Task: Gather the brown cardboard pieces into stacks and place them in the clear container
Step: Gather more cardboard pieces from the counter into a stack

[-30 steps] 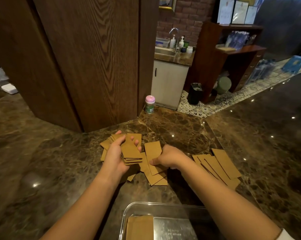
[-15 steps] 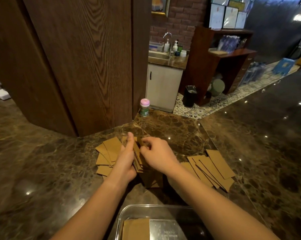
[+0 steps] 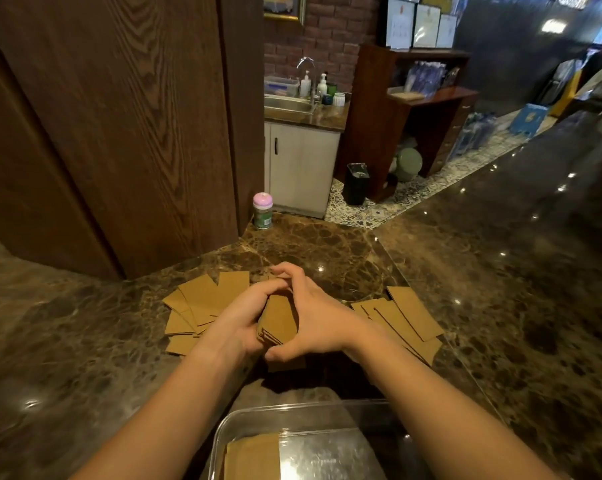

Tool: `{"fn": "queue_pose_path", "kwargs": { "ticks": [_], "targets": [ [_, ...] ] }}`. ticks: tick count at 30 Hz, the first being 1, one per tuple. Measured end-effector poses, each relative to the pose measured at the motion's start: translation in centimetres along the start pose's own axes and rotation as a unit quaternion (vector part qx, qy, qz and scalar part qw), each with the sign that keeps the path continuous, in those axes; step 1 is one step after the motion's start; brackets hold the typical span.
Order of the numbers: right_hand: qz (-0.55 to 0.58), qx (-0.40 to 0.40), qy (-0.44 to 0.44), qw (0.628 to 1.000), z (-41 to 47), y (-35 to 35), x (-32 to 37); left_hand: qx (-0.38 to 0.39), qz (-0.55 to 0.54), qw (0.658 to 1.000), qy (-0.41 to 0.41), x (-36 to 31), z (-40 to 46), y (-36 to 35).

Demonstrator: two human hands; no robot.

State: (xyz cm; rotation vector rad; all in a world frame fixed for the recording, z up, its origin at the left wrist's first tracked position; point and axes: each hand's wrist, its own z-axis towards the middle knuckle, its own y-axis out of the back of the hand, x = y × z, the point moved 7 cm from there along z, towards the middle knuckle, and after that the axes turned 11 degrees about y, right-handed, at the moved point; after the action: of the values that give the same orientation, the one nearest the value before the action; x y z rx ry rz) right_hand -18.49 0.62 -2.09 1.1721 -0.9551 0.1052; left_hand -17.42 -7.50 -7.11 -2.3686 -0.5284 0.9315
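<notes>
A stack of brown cardboard pieces [image 3: 279, 318] is held between both hands above the marble counter. My left hand [image 3: 242, 317] grips its left side and my right hand [image 3: 313, 317] wraps its right side, fingertips meeting over the far end. Loose cardboard pieces [image 3: 202, 299] lie fanned out on the counter to the left. Another spread of cardboard pieces [image 3: 407, 317] lies to the right. One piece [image 3: 287, 364] shows under the hands. The clear container [image 3: 219, 441] sits at the near edge with a cardboard stack [image 3: 252, 459] inside.
A small green jar with a pink lid [image 3: 263, 211] stands at the back of the counter beside a wooden pillar [image 3: 136, 133]. The dark marble counter [image 3: 517, 271] extends far to the right. Beyond it are a sink cabinet and shelves.
My right hand brought a piece onto the stack in my left hand. Both hands have closed round the stack and squared it, moving slightly nearer.
</notes>
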Motion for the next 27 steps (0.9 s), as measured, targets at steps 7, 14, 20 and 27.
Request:
{"fn": "queue_pose_path", "kwargs": {
  "ticks": [7, 14, 20, 27],
  "targets": [
    [0.122, -0.081, -0.072, 0.986, -4.3, 4.8, -3.8, -0.001, 0.013, 1.0, -0.005, 0.1, 2.7, -2.1],
    [-0.095, -0.126, -0.462, 0.873, -14.0, 9.9, -16.4, -0.026, 0.023, 0.999, 0.003, -0.9, 4.0, -4.1],
    [-0.183, -0.11, -0.411, 0.886, -14.4, 9.1, -16.3, -0.044, 0.034, 0.995, 0.081, 1.5, 5.3, -5.5],
    [0.033, -0.383, -0.361, 0.849, -13.8, 11.1, -12.4, -0.016, 0.01, 1.0, 0.002, 0.4, 5.3, -5.7]
  ]
}}
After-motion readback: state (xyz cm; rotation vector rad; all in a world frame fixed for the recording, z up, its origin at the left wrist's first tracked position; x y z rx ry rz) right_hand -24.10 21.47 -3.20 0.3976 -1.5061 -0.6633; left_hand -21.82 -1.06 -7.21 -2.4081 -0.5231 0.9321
